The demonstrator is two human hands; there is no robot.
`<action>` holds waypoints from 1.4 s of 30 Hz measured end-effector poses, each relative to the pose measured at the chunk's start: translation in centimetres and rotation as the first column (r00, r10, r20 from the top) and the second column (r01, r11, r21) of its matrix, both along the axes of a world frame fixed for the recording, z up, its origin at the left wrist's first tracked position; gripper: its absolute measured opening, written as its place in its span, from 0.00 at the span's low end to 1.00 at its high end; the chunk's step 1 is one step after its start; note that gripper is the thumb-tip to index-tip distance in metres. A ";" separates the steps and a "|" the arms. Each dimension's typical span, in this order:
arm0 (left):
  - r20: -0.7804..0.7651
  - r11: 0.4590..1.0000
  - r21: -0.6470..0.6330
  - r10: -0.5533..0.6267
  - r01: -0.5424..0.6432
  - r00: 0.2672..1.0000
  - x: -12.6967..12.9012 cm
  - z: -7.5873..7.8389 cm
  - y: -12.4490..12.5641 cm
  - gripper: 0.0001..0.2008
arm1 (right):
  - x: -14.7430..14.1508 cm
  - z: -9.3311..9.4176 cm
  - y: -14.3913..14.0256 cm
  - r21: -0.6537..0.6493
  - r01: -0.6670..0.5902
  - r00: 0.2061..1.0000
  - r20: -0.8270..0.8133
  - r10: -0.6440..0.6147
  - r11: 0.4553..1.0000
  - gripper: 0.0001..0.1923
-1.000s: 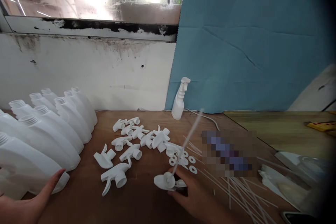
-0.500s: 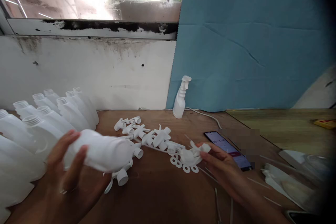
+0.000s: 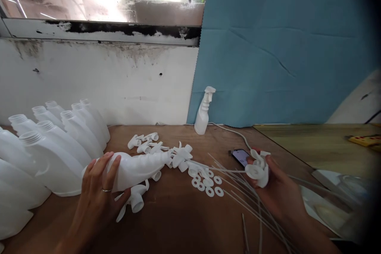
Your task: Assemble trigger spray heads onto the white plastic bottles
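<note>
My left hand (image 3: 99,190) is wrapped round a white plastic bottle (image 3: 135,168), tilted nearly flat with its ribbed neck pointing right. In my right hand (image 3: 278,188) is a white trigger spray head (image 3: 258,168), its collar facing left. A thin dip tube (image 3: 220,170) runs from that collar leftward toward the bottle's neck; whether its tip is inside the neck I cannot tell. Loose trigger heads (image 3: 181,156) lie behind and below the bottle. Several white ring washers (image 3: 210,191) are scattered on the table between my hands.
Open white bottles (image 3: 64,139) stand packed at the left. One bottle with its spray head (image 3: 202,115) stands against the blue cloth (image 3: 268,67). A phone (image 3: 240,155) lies behind my right hand, loose thin tubes (image 3: 253,202) in front. Clear plastic bags (image 3: 330,206) lie at the right.
My right hand has moved right and up from the washers with the spray head, whose tube now stretches left. The bottle has turned so its neck points right, toward the spray head.
</note>
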State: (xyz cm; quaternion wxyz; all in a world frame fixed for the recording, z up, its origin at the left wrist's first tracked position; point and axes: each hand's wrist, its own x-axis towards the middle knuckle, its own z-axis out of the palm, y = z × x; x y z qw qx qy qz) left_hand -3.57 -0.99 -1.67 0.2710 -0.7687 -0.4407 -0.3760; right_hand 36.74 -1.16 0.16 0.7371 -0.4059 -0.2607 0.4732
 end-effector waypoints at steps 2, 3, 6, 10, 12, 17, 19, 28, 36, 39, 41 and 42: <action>-0.004 1.000 -0.002 0.004 -0.004 1.000 -0.1 0.1 0.1 0.43 | -0.2 0.0 0.0 -0.004 -0.005 1.000 0.028 0.005 1.000 0.20; -0.003 1.000 0.000 0.003 -0.003 1.000 -0.2 0.2 0.1 0.43 | -0.2 0.1 0.0 -0.006 -0.009 0.999 0.041 0.009 1.000 0.21; -0.005 1.000 0.003 -0.001 0.001 1.000 -0.2 0.2 0.2 0.44 | -0.4 0.2 -0.1 -0.012 -0.010 0.997 0.072 0.011 1.000 0.21; -0.057 0.999 0.016 -0.046 0.047 0.997 0.1 -0.1 0.0 0.43 | -0.7 0.1 -0.1 -0.031 -0.002 0.994 0.110 0.006 1.000 0.24; -0.086 0.995 0.030 -0.097 0.100 0.992 0.5 -0.2 -0.3 0.42 | -0.9 -0.2 0.0 -0.048 0.017 0.988 0.157 -0.009 0.999 0.25; -0.089 0.983 -0.006 -0.181 0.181 0.980 1.7 0.1 -1.2 0.37 | -1.4 -1.7 0.0 -0.096 0.101 0.958 0.278 -0.071 0.990 0.20; -0.118 0.982 -0.042 -0.189 0.186 0.975 1.9 0.4 -1.4 0.32 | -1.5 -2.2 -0.1 -0.094 0.131 0.936 0.341 -0.092 0.987 0.19; -0.241 0.970 -0.068 -0.242 0.232 0.940 2.7 0.8 -2.0 0.28 | -5.2 -3.0 -2.0 -0.066 -0.019 0.844 0.533 0.051 0.998 0.17; -0.229 0.958 -0.112 -0.282 0.262 0.932 4.0 0.4 -3.0 0.27 | -7.8 -3.6 -2.9 -0.110 -0.226 0.846 0.471 0.251 0.968 0.17; -0.266 0.953 -0.120 -0.302 0.279 0.915 4.0 0.2 -3.0 0.28 | -7.8 -3.1 -3.1 -0.106 -0.229 0.814 0.525 0.250 0.968 0.17; -0.290 0.951 -0.124 -0.307 0.283 0.906 4.1 0.1 -3.0 0.28 | -7.9 -2.9 -3.3 -0.104 -0.236 0.814 0.521 0.255 0.966 0.17; -0.271 0.951 -0.123 -0.308 0.284 0.912 4.2 0.0 -3.0 0.27 | -8.0 -2.8 -3.5 -0.099 -0.253 0.824 0.499 0.268 0.962 0.17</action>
